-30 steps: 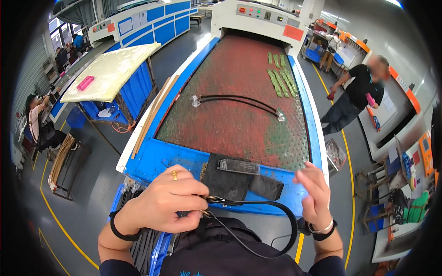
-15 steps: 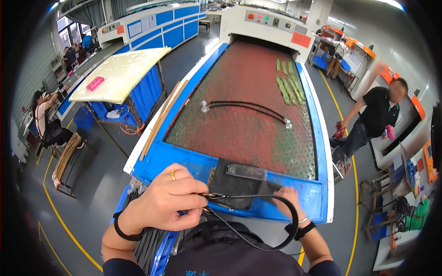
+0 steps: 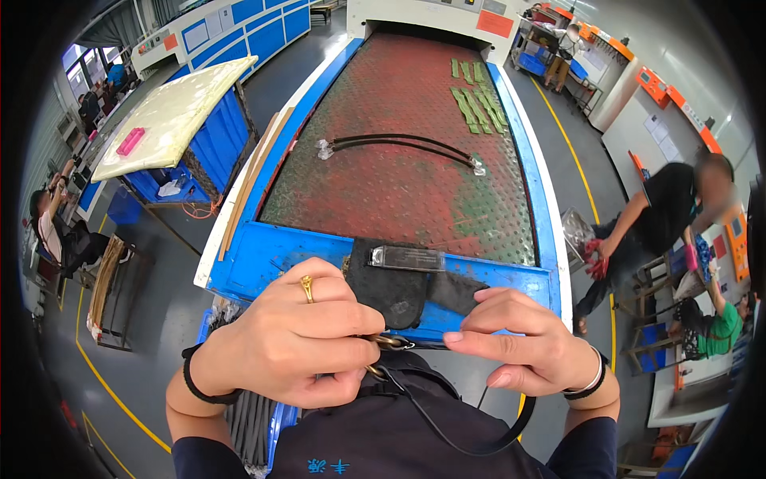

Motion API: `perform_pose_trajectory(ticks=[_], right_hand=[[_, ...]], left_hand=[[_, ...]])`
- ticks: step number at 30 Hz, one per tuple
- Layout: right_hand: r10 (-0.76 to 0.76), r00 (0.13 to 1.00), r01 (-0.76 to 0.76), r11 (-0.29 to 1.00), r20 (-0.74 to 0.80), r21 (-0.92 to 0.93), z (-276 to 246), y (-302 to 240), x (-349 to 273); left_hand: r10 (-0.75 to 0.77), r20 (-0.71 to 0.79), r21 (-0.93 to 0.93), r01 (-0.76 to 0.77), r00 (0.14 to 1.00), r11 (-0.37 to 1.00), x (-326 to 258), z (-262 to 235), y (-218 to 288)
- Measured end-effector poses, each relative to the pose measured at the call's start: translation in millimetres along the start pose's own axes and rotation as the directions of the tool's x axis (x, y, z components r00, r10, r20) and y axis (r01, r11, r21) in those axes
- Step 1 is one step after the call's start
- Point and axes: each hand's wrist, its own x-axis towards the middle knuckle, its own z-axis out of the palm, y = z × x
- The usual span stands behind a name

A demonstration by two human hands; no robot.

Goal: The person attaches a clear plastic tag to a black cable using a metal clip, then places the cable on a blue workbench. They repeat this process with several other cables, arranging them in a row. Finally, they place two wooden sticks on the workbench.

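Bright even daylight (edges bent, vignetted)

Black cord (image 3: 447, 435), blue table rim (image 3: 279, 255)

Two hands (image 3: 399, 351) – one black cord (image 3: 447, 435), six green strips (image 3: 477, 100) (roughly).

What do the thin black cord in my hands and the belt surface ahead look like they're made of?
Black cord: likely rubber or plastic-sheathed, smooth with a dull sheen, bending in a soft loop; a small brass-coloured metal fitting sits between left hand and right hand. Belt: a dimpled mat, matt red and green, perhaps coated fabric.
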Motion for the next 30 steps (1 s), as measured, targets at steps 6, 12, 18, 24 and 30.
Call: perform_pose_trajectory(ticks=[6, 12, 18, 24, 30], right_hand=[[-0.022, 0.999, 0.023, 0.999, 0.034, -0.025, 1.7, 0.1, 5.1], [-0.026, 0.998, 0.028, 0.999, 0.052, -0.043, 2.7, -0.4, 7.8], [-0.024, 0.999, 0.026, 0.998, 0.027, -0.066, 4.9, -1.5, 6.6], [-0.037, 0.999, 0.037, 0.997, 0.010, -0.069, 6.3, 2.9, 2.2], [0.276, 0.957, -0.249, 0.937, -0.084, 0.245, 2.2, 32.6, -17.6]], left_hand=[[0.009, -0.002, -0.027, -0.009, 1.000, 1.000, 0.3, 1.5, -0.1], [0.000, -0.004, -0.036, 0.000, 1.000, 0.999, -1.0, 0.9, 1.8], [0.001, 0.010, -0.024, -0.001, 1.000, 1.000, -2.4, 1.1, 1.8], [0.003, 0.019, -0.013, -0.003, 1.000, 1.000, -1.8, 1.6, 1.9], [-0.026, -0.011, 0.032, 0.026, 1.000, 0.999, -10.6, -3.4, 3.4]])
